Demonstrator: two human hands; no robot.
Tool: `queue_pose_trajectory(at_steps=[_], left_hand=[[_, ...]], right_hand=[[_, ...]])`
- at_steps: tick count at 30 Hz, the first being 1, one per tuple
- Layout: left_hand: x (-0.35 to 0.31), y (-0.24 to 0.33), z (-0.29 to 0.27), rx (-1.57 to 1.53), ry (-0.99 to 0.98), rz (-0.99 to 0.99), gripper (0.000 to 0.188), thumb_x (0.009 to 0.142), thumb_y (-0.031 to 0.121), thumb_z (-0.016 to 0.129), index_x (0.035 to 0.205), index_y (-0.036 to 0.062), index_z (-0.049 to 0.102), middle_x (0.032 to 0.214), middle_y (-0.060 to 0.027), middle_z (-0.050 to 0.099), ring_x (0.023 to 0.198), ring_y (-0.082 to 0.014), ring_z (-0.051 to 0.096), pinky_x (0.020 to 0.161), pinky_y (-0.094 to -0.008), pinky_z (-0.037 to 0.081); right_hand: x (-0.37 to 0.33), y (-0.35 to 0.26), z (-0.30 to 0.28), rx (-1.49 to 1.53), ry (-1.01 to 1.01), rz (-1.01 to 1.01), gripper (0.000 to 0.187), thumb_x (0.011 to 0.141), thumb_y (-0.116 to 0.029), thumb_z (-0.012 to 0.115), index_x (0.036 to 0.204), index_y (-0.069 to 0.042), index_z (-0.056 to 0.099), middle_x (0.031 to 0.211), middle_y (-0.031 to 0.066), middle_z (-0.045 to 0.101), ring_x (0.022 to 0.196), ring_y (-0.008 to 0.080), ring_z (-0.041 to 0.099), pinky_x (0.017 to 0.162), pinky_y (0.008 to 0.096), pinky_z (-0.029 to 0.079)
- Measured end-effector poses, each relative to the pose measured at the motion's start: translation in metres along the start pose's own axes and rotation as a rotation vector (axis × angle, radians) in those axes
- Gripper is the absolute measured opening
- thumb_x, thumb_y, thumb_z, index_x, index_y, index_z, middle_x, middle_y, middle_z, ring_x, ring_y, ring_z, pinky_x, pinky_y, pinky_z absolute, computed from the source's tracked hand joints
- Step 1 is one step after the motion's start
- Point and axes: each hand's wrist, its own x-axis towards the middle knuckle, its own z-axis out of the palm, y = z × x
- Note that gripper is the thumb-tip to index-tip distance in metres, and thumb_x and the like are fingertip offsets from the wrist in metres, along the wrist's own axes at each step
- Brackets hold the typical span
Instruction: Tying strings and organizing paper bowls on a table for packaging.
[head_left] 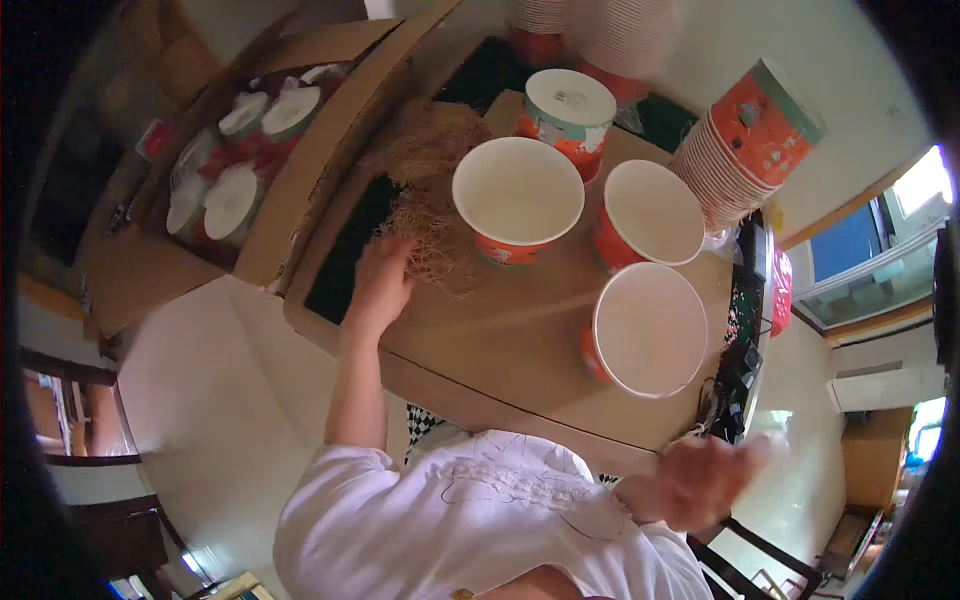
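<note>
My left hand (383, 283) reaches to the near end of a pile of brown shredded paper (425, 225) at the table's left, with its fingers curled into the strands. To the right of the pile stand three open paper buckets, white inside and orange outside: a left one (518, 200), a middle one (655, 215) and a near one (650, 330). Behind them, another bucket (570, 105) shows a closed white top and a green band. My right hand (710, 480) is smeared by motion off the table's near right corner, and its fingers cannot be made out.
An open cardboard box (330, 170) at the left holds several buckets with white tops. Nested stacks of buckets stand at the back (620, 40) and back right (740, 145). Dark small devices and cables (740, 370) line the right edge of the cardboard-covered table (480, 350).
</note>
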Motion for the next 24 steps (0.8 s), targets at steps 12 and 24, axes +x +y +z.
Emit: queue_pose_trajectory(at_steps=[12,24], left_hand=[[-0.03,0.145,-0.056,-1.487,-0.53,-0.07,0.03,0.074,-0.002,0.073,0.102,0.006,0.069,0.094,-0.0041,0.063,0.077,-0.0103,0.058,0.069,-0.0246,0.049],[-0.035,0.17,-0.043,-1.025,-0.277,0.211,0.01,0.082,-0.003,0.062,0.078,0.0034,0.055,0.075,-0.0072,0.055,0.068,-0.0189,0.053,0.06,-0.029,0.042]], right_hand=[[-0.011,0.061,-0.005,-0.603,0.148,0.615,0.018,0.095,0.001,0.037,0.108,-0.011,0.035,0.069,-0.0015,0.042,0.056,0.0048,0.032,0.049,0.0205,0.026],[-0.024,0.06,-0.016,-0.888,0.074,0.507,0.012,0.086,0.006,0.056,0.095,-0.003,0.055,0.078,-0.0001,0.051,0.06,0.0045,0.041,0.05,0.0195,0.033]])
